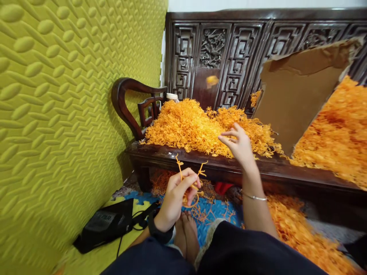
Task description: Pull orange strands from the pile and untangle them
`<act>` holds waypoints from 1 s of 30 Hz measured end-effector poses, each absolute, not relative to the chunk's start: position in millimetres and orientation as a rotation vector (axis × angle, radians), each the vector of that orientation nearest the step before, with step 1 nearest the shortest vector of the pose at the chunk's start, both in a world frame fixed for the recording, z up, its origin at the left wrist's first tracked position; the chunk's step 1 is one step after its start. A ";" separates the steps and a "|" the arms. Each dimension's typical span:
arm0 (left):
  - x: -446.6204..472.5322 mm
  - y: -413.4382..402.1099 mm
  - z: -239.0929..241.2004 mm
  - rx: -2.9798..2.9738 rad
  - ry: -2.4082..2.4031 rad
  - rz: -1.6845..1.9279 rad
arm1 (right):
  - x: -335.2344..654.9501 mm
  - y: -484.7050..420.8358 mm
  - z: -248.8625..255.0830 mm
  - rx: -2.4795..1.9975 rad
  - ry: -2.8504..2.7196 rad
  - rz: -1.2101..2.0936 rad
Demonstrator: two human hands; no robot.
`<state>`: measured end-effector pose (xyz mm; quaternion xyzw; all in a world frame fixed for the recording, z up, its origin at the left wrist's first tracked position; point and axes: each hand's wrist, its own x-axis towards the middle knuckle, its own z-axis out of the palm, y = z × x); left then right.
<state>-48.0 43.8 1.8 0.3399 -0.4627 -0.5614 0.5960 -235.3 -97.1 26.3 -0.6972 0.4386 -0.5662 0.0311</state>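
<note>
My left hand (177, 191) is closed on a few thin orange branched plastic pieces (191, 179), held above my feet. My right hand (239, 143) reaches forward with fingers apart over a big heap of the same orange pieces (189, 124) on the dark wooden bench (218, 166). It seems to hold nothing. A thin bracelet circles my right wrist, a dark band my left.
A cardboard sheet (298, 91) leans on the bench back, with another orange heap (335, 130) right of it. More orange pieces (298, 229) lie on the floor. A black bag (106, 225) sits by the green padded wall (57, 114). A white cap (172, 96) shows behind the heap.
</note>
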 end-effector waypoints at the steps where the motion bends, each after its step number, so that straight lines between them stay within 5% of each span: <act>1: -47.2 43.4 1.5 0.802 -1.065 -1.299 | -231.7 -98.5 23.3 -2.140 1.354 -1.754; 13: -45.3 35.9 -1.5 0.798 -0.922 -1.332 | -190.0 -7.5 28.4 -2.176 0.781 -1.199; 30: -45.3 32.4 -10.8 0.786 -0.799 -1.352 | -180.7 5.7 26.7 -2.966 0.826 -1.109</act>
